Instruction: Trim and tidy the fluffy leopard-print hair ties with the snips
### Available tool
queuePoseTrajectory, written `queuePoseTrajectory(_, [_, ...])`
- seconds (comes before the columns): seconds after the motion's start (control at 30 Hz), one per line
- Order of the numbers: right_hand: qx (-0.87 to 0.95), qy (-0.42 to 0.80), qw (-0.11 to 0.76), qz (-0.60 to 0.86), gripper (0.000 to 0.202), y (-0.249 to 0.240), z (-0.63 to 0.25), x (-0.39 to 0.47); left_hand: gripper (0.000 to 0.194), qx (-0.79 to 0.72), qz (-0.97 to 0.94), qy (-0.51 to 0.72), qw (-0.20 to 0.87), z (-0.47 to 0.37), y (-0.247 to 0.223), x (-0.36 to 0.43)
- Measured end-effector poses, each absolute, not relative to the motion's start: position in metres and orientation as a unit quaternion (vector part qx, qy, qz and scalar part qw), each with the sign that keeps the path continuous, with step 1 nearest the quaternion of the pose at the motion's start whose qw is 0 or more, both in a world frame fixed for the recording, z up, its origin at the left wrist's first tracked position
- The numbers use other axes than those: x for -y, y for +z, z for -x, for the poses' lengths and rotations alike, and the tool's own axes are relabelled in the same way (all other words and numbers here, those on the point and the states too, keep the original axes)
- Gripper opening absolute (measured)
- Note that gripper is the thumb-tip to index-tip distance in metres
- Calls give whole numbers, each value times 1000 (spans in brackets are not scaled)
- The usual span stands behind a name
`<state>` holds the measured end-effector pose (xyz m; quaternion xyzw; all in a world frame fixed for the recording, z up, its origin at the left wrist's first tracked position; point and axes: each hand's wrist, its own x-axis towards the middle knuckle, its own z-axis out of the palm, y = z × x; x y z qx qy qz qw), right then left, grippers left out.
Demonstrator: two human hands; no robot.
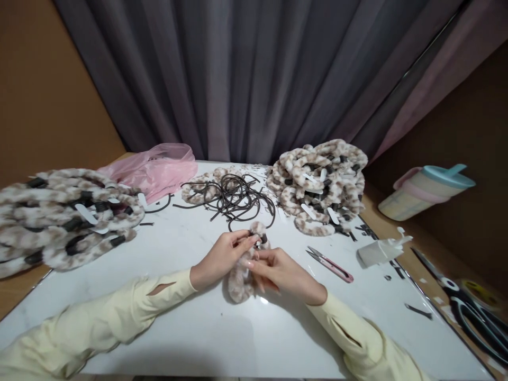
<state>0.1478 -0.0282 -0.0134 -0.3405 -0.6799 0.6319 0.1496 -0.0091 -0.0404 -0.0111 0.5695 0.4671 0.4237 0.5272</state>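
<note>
Above the middle of the white table, a furry white-and-brown ring point(239, 283) with a black band is held between both hands. My left hand point(228, 254) pinches its upper part beside the black band, thumb and fingers closed. Lower down, my right hand point(280, 272) grips the ring's right side with its thumb and bent fingers. My fingers partly hide the ring's middle, so I cannot make out the small details there. Just behind the hands lies a tangle of dark cords point(234, 193). To the right of my right hand rest pink-handled thread snips point(331, 264).
Piles of similar furry rings stand left point(59, 211) and right point(317, 180), several with white tags. A pink plastic bag point(154, 169) lies at the back. On the right are a glue bottle point(381, 251), a lidded cup point(423, 193), large scissors point(464, 301) and dark cord scraps.
</note>
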Motion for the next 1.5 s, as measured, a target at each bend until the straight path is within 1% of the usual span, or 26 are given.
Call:
queuePoseTrajectory(0.07, [663,652,150,336,47,-20,-142,31,31,-463,-566,422,536,8,-6,43])
queuePoseTrajectory(0.13, [665,641,165,347,47,-28,-139,31,31,-457,-559,402,563,8,-1,45])
queuePoseTrajectory(0.27, [671,600,212,381,32,-37,-144,19,34,-441,-540,368,615,8,2,49])
queuePoseTrajectory(0.4, [670,609,195,377,18,-25,-159,8,37,-435,-521,407,611,7,-20,45])
queuePoseTrajectory(0.5, [656,625,163,391,26,-11,-167,8,39,-445,-490,430,613,8,-42,40])
queuePoseTrajectory(0.6, [661,617,142,404,31,-10,-166,10,38,-445,-487,427,618,8,-51,37])
queuePoseTrajectory(0.67, [675,606,135,399,30,-18,-162,10,38,-448,-498,415,616,6,-51,38])
queuePoseTrajectory(0.8, [696,591,129,386,18,-33,-157,10,41,-460,-504,399,612,3,-48,39])
queuePoseTrajectory(0.87, [709,580,128,380,15,-35,-158,9,42,-460,-503,396,615,3,-48,39])
queuePoseTrajectory(1.13, [765,514,135,364,19,-27,-165,10,38,-441,-508,395,626,7,-48,37])
queuePoseTrajectory(1.3, [786,488,132,356,20,-22,-163,11,37,-443,-479,398,645,9,-50,34])
queuePoseTrajectory(1.5, [796,462,145,364,19,-22,-160,15,38,-458,-477,402,634,9,-53,32])
